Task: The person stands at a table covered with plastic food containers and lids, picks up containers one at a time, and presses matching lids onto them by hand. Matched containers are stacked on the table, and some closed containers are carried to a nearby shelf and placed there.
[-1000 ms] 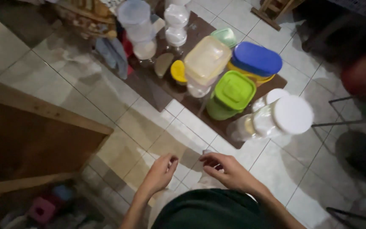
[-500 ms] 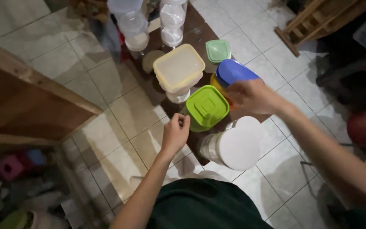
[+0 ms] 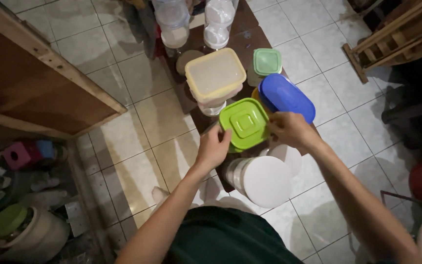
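Floor: pale glazed floor tiles (image 3: pixel 123 142) with dark grout lines are seen from the head view; a dark brown mat (image 3: pixel 242 41) is laid on them and the containers are set on it.
Room: a wooden board (image 3: pixel 35 93) is leaned at the left, a wooden frame (image 3: pixel 391 41) is seen at the upper right, and cluttered dishes with a green-lidded pot (image 3: pixel 18 230) are kept at the lower left.
Green container: a square lime-green lidded container (image 3: pixel 244 123) is placed near the front of the mat, between the two hands.
Left hand: the left hand (image 3: pixel 212 149) is laid against the container's near-left edge, fingers curled round it.
Right hand: the right hand (image 3: pixel 289 129) is closed on the container's right edge.
Neighbours: a cream-lidded square tub (image 3: pixel 215 73) is stacked on others behind; a blue oval lid (image 3: pixel 286 96) is seen just beside the right hand; a small pale-green lid (image 3: pixel 267 61) lies further back; a white round-lidded jar (image 3: pixel 264 180) stands in front.
Hidden: the green container's body is mostly covered by its lid; the clear jars (image 3: pixel 172 22) are cut off at the top edge.
Materials: smooth plastic throughout, translucent or opaque.
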